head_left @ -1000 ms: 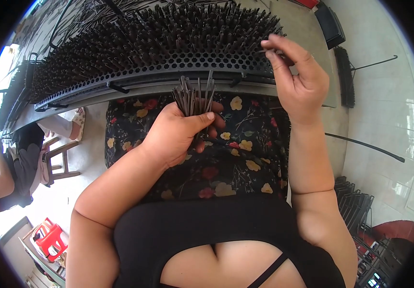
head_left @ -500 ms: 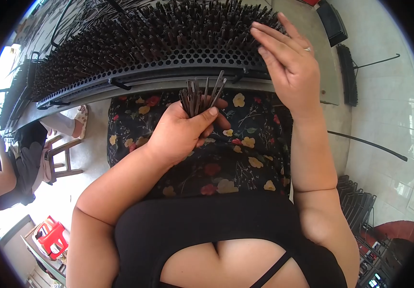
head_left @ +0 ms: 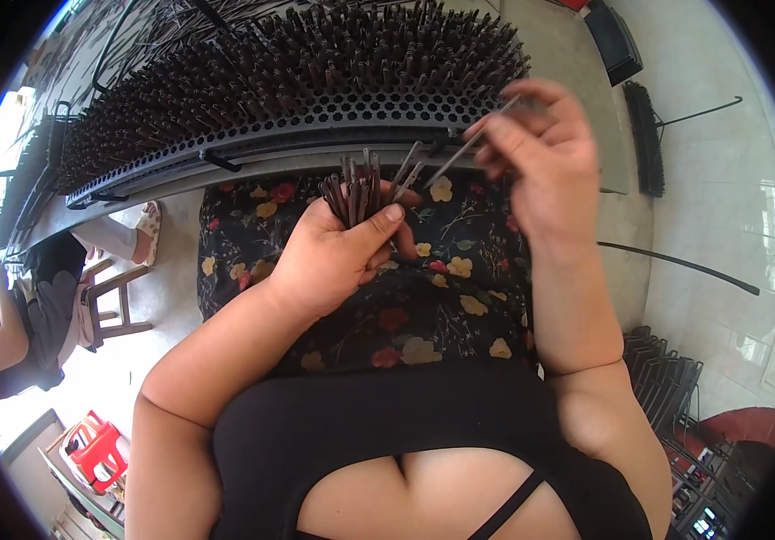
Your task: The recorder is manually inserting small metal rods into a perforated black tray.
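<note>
My left hand (head_left: 338,238) is wrapped round a bundle of thin dark strips (head_left: 356,189) that stand up out of the fist over my lap. A single thin rod (head_left: 459,157) slants from near the bundle up to my right hand (head_left: 545,148), which is partly blurred. My right thumb and fingers pinch it near its upper end. Just beyond both hands stands a long black perforated rack (head_left: 315,115), with a row of round holes along its near side. Packed upright in it are many dark strips (head_left: 315,58).
Loose strips (head_left: 126,40) lie on the table behind the rack. Floral cloth (head_left: 441,297) covers my lap. At the left, another person (head_left: 36,297) sits by a wooden stool (head_left: 117,301). A red plastic stool (head_left: 98,450) is lower left. Black wire frames (head_left: 666,378) stand at the right.
My right hand has moved down from the rack's right end toward the bundle, and its spread fingers have closed on a thin rod. The left hand stays nearly in place with the bundle.
</note>
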Motion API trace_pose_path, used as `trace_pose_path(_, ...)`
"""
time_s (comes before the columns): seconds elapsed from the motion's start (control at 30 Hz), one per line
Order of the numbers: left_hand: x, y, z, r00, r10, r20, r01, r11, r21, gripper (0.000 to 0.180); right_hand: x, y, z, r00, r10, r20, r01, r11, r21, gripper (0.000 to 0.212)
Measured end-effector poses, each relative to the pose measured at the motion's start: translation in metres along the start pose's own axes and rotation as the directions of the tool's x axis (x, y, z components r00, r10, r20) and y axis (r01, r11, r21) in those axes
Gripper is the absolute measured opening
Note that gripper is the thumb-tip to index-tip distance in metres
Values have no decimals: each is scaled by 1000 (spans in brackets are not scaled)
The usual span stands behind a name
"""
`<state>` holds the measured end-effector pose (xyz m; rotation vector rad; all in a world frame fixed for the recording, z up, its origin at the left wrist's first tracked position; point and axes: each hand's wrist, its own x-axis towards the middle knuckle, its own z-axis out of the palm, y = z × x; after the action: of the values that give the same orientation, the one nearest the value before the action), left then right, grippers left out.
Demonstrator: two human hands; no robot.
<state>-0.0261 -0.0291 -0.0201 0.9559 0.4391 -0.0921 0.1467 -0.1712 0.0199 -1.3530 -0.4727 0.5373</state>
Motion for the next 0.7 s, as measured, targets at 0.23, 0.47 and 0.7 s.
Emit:
trace_pose_path(0.23, 5, -6, 6, 994, -31, -107, 40, 996, 84, 13, 39, 22, -28, 633, -774, -33, 604, 520, -604, 34)
trace_pose_path(0.47, 4, -6, 6, 988, -46, -150, 63, 992, 113, 13, 47, 17, -27, 490, -851, 190, 642, 205, -738, 27)
trace_pose_path(0.7, 2, -7, 7, 990, -2, -143, 8, 999, 36, 13, -12, 32, 4, 909, -417, -18, 370, 823, -431, 23)
